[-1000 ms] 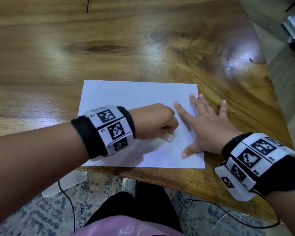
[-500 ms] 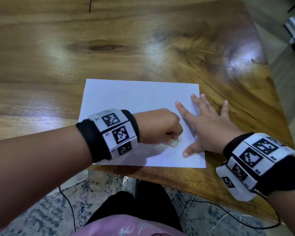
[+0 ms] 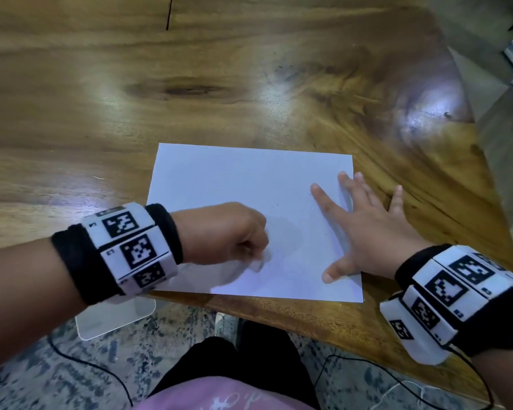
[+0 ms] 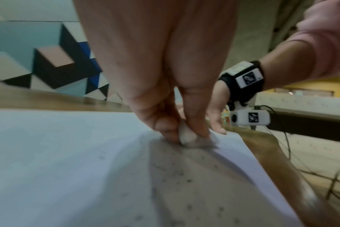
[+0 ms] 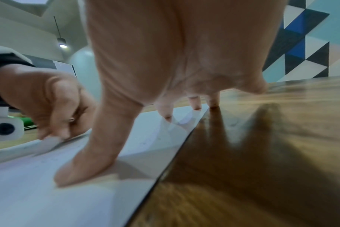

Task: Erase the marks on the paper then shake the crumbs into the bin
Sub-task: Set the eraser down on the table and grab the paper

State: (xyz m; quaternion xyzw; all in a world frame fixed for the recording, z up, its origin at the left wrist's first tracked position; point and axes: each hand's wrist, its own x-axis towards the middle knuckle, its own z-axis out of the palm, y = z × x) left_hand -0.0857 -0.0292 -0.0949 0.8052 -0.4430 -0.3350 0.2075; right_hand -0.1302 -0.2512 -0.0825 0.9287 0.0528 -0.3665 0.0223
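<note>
A white sheet of paper (image 3: 243, 202) lies near the front edge of the wooden table (image 3: 190, 84). My left hand (image 3: 234, 235) pinches a small white eraser (image 3: 261, 260) between thumb and fingers, its tip pressed on the paper's lower middle; the eraser (image 4: 185, 136) looks blurred. Dark crumbs (image 4: 184, 176) speckle the paper (image 4: 68, 161) near it. My right hand (image 3: 365, 229) lies flat with fingers spread on the sheet's right edge, thumb (image 5: 87, 161) and forefinger on the paper (image 5: 39, 192), the outer fingers on the wood. No bin is in view.
The table's front edge (image 3: 279, 315) runs just below the paper, with patterned floor, black cables (image 3: 397, 380) and a clear plastic item (image 3: 113, 318) beneath. My lap (image 3: 234, 380) is right under the edge. The wood beyond the sheet holds nothing.
My left hand with the eraser has slid left across the paper, away from the right hand. The right hand stays pressed flat in the same place.
</note>
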